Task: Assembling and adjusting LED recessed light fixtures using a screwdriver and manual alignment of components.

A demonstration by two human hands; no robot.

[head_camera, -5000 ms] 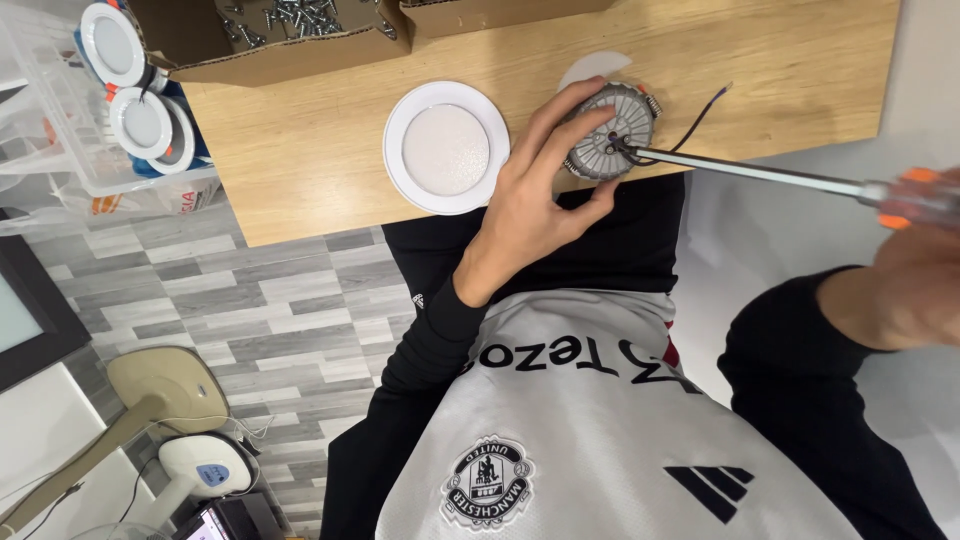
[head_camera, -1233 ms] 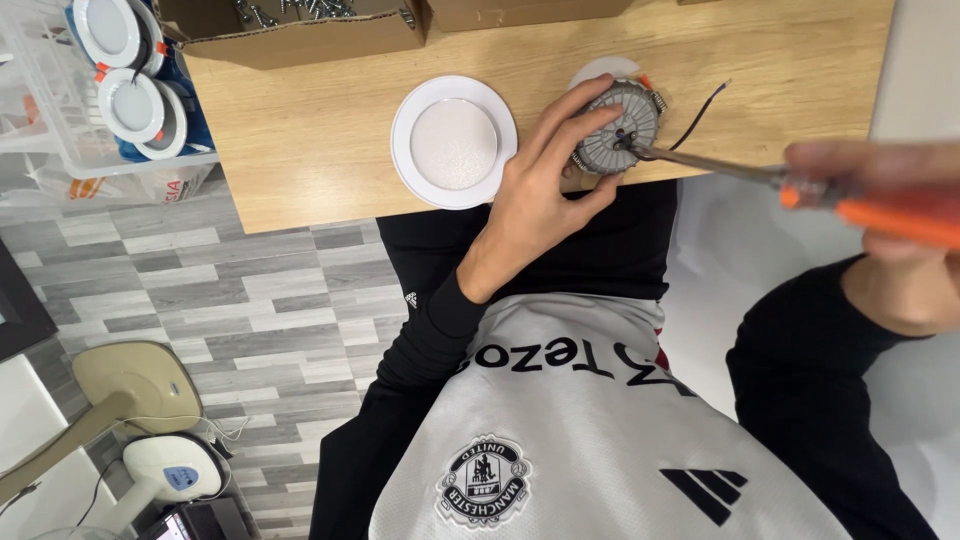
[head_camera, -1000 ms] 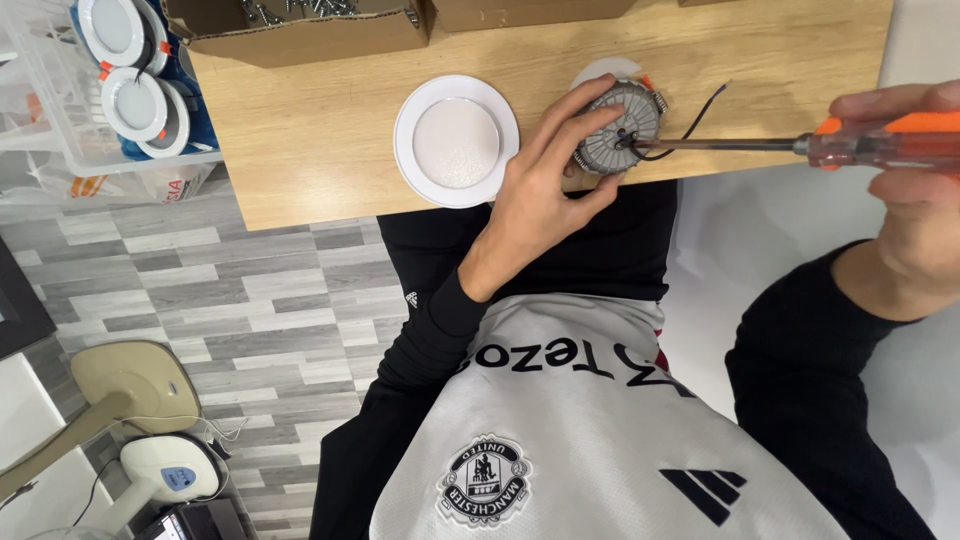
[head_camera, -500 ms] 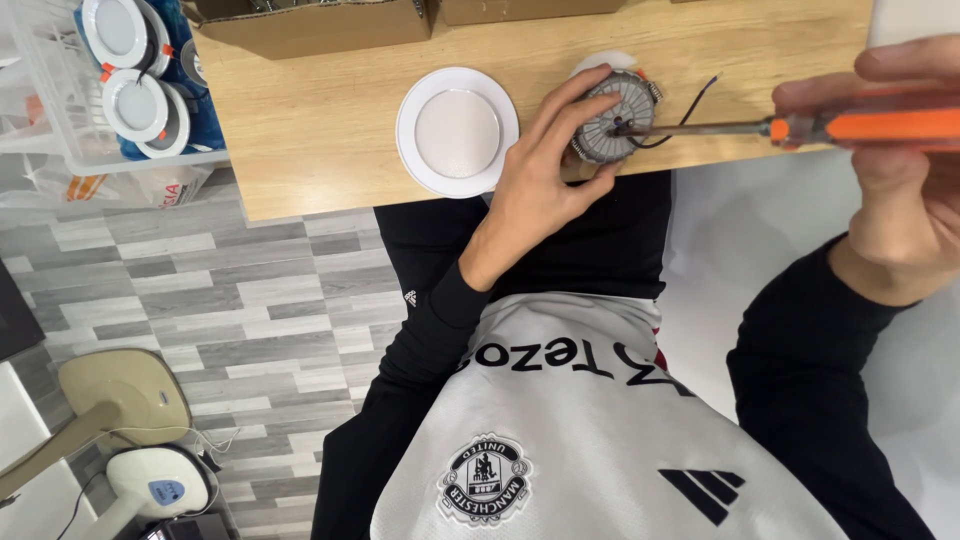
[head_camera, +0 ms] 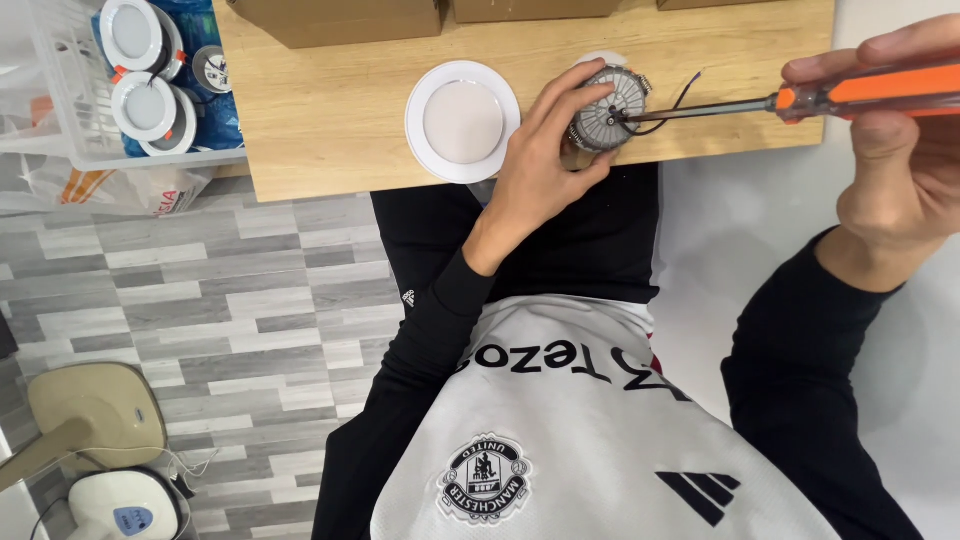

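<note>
Since half a second ago, right hand [head_camera: 895, 160] has drawn slightly back and up, its fingers closed around the orange-handled screwdriver with a long steel shaft [head_camera: 800, 100]; shaft lies near level, tip at the hub of the round grey finned-metal lamp housing [head_camera: 608, 108]; housing sits at the near edge of the pale wooden table [head_camera: 330, 110], tipped on its side; left hand [head_camera: 545, 160] clamped around its rim. Judgement: housing stiff, light, fins give grip; thin dark wires [head_camera: 680, 95] fragile, so hold by rim. White round lamp face [head_camera: 462, 120] lies just beside.
</note>
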